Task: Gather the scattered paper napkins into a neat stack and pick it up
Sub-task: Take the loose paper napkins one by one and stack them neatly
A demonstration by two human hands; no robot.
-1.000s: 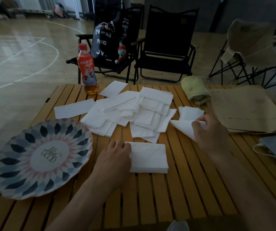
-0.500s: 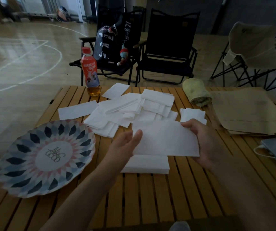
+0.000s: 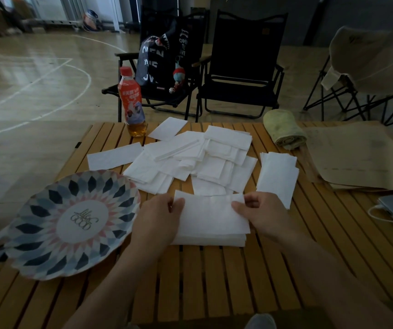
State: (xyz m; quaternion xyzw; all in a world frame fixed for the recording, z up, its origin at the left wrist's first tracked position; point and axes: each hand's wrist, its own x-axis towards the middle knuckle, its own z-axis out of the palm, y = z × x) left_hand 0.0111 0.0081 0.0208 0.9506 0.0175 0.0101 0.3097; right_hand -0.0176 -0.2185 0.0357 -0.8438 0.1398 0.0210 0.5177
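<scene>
The left hand [image 3: 159, 217] and right hand [image 3: 259, 214] pinch one napkin [image 3: 209, 214] by its ends, flat atop the stack [image 3: 214, 241] mid-desk [image 3: 214, 281]; scattered napkins [image 3: 190, 160] lie toward the far edge.

dim court floor [image 3: 36, 86], black folding chairs [image 3: 240, 67]

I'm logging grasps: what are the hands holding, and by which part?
One white napkin: the left hand pinches its left edge and the right hand its right edge, over the stack.
</scene>
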